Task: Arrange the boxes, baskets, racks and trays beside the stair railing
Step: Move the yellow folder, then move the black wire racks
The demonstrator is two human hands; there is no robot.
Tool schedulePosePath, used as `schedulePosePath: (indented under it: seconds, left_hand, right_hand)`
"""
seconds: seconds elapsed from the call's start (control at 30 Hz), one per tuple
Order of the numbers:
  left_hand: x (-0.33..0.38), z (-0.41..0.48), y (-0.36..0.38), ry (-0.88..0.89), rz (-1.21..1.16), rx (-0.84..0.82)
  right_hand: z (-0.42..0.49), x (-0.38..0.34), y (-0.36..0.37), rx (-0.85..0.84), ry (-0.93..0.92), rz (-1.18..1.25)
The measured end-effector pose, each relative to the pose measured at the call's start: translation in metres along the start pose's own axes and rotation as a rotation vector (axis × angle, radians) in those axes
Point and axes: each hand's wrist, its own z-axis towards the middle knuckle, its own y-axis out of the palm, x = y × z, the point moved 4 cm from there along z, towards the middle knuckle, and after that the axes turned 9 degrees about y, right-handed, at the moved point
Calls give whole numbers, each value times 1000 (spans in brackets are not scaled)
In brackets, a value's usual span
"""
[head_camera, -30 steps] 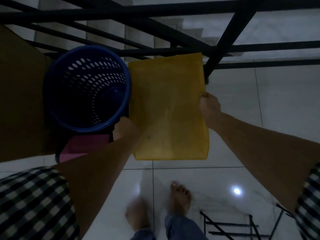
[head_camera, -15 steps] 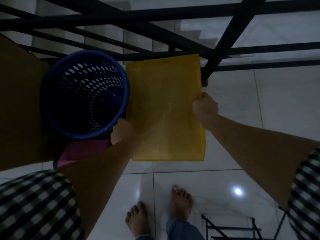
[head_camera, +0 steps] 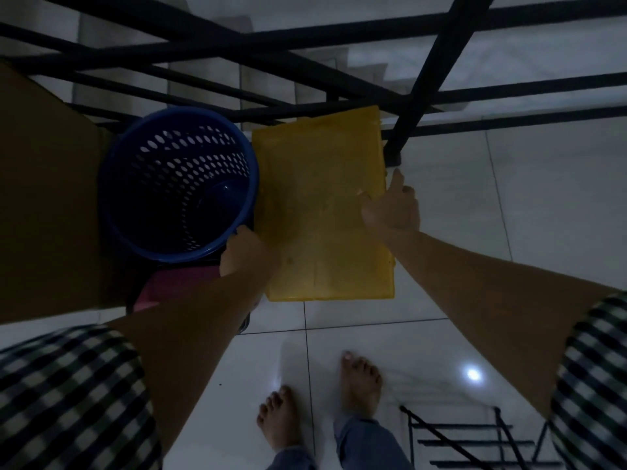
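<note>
Beside the stair railing (head_camera: 424, 83), left of its black post: yellow tray (head_camera: 322, 215) lies flat, its long side just beside the blue basket (head_camera: 190, 157). Contact with the floor (head_camera: 509, 215) is not discernible.

Right grip (head_camera: 390, 208): index finger straight along the tray's right edge, thumb on its face; released, not clenched.

Left grip (head_camera: 242, 252): at the tray's left edge, fingers hidden; cannot tell.

Judgement: the step is seating the tray. Keep it level, set the far edge square to the rail, avoid nudging the basket, and slide the left fingers out of the narrow gap last.

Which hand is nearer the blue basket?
Left. The left hand is at the near rim of the blue basket; the right hand rests across the yellow tray, at its right edge.
</note>
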Motion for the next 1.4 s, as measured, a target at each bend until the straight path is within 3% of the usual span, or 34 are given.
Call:
schedulePosePath:
  seconds: [0.17, 0.37, 0.83, 1.2, 1.4]
  left_hand:
    - [20, -43, -23, 231, 200, 28]
    - [40, -116, -34, 529, 399, 41]
    - [19, -330, 22, 892, 534, -105]
    - [0, -469, 188, 986, 595, -492]
    - [-6, -499, 272, 841, 482, -674]
  right_hand:
    - [-55, 14, -28, 41, -108, -94]
    - [-142, 57, -66, 81, -91, -94]
    - [-361, 230, -96, 245, 174, 58]
    - [-460, 435, -80, 302, 505, 177]
    - [-470, 536, -65, 289, 612, 257]
